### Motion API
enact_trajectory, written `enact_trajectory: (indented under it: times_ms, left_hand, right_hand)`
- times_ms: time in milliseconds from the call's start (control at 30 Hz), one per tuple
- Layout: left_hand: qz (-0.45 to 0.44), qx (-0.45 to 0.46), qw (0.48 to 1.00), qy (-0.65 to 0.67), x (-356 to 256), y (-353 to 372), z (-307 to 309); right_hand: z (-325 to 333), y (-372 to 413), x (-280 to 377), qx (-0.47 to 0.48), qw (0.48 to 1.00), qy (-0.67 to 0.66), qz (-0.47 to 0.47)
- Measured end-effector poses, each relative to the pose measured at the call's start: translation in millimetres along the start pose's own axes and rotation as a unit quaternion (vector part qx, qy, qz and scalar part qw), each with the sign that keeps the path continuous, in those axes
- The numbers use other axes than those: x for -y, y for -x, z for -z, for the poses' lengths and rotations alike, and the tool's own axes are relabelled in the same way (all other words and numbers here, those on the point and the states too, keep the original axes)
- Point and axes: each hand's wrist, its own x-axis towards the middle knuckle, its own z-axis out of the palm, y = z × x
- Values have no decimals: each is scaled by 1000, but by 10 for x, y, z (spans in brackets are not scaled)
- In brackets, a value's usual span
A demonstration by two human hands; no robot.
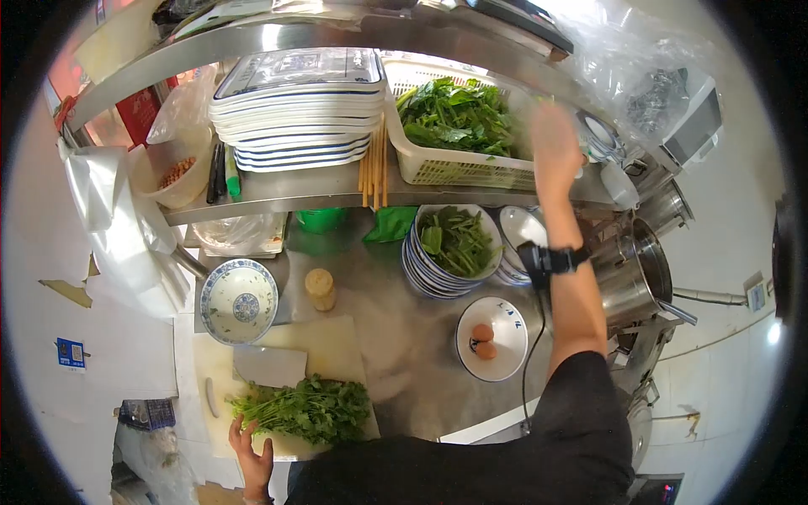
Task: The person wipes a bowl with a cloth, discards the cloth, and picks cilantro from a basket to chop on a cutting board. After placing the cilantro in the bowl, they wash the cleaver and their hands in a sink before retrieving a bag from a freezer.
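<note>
My left hand (pixel 252 459) is at the front left, fingers apart and holding nothing, beside the stem end of a bunch of cilantro (pixel 316 410). The cilantro lies on a pale cutting board (pixel 341 345), just in front of a cleaver's broad blade (pixel 271 367). Stretched far forward, my right hand (pixel 553 139) is smeared by motion at the right end of a white plastic basket (pixel 446 172) on the shelf. Leafy greens (pixel 459 116) fill that basket. Whether the hand holds anything is hidden by the blur.
A patterned bowl (pixel 240 301) and a small jar (pixel 320 289) stand behind the board. Stacked bowls topped with cut greens (pixel 459 242) and a bowl with two eggs (pixel 482 341) are to the right. Stacked plates (pixel 295 118) and chopsticks (pixel 373 168) occupy the shelf.
</note>
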Motion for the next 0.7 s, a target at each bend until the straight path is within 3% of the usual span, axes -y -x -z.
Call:
enact_trajectory:
  times_ms: [67,133,167,200,233,267,333,400,433,500,533,700]
  left_hand:
    - [-25,3,1000,-1,-48,-45,-18]
    - [-51,5,999,-3,-173,-153,-14]
    - [-76,14,997,7,-281,-237,-14]
    - [-100,23,995,17,-399,-317,-18]
    - [-122,36,991,52,-519,-410,-35]
    - [-158,23,986,48,-667,-487,-80]
    - [-194,12,980,41,-1039,-568,-149]
    - [-277,32,960,-14,-1380,-603,-166]
    - [-279,32,960,-16,-1377,-595,-177]
    - [-336,127,932,-51,-1337,-604,-254]
    - [-340,126,930,-53,-1296,-589,-298]
    - [-189,82,977,57,-1042,-388,-303]
  right_hand:
    - [152,251,547,-47,991,113,48]
    - [238,761,912,-9,994,-46,-102]
    - [189,993,1226,26,982,-140,-125]
    - [188,1360,1402,111,957,-179,-198]
    - [112,1532,1637,193,955,-195,-109]
    - [31,1934,1849,266,888,-284,-246]
    - [-58,2415,2285,393,808,-335,-283]
    - [-71,2688,2576,472,744,-394,-260]
    - [-67,2750,2671,470,745,-395,-260]
    - [-52,2807,2789,480,711,-442,-262]
    - [-29,2792,2781,477,714,-442,-261]
    - [97,2754,2559,467,698,-400,-367]
